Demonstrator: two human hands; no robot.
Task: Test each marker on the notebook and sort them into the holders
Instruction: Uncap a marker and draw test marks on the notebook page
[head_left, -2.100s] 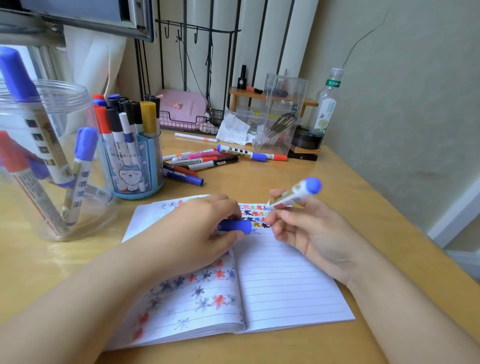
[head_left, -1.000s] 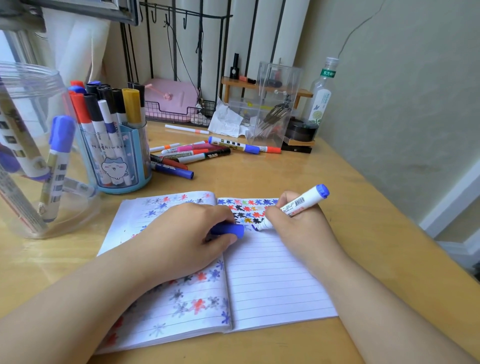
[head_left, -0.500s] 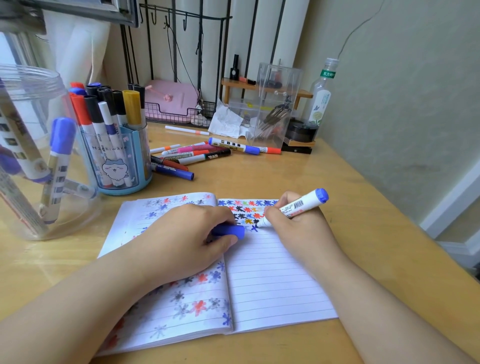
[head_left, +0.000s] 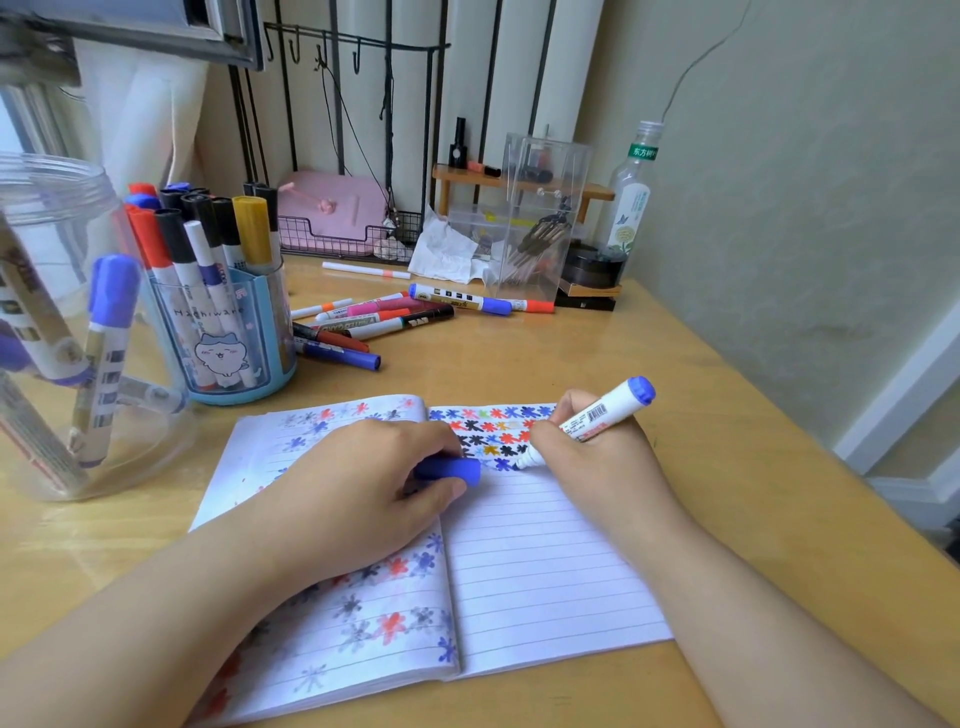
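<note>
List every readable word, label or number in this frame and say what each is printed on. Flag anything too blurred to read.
"Hachiware": blue pen holder, above its cartoon face.
"东方树叶": green neck label of the bottle at the back; small, so a tentative reading.
Barcode and print on the marker in the right hand: too small to read.
Print on the loose markers on the desk: blurred, unreadable.

The scene is lit evenly and brightly by soft daylight, which appears to enter from the window (head_left: 21, 130) at the far left. Faint, diffuse shadows are cast under the hands on the notebook (head_left: 545, 571). A mild sheen is seen on the wooden table (head_left: 519, 358). The clear jar (head_left: 57, 322) at the left edge is stretched and softened by wide-angle distortion. The centre is rendered reasonably sharp.
</note>
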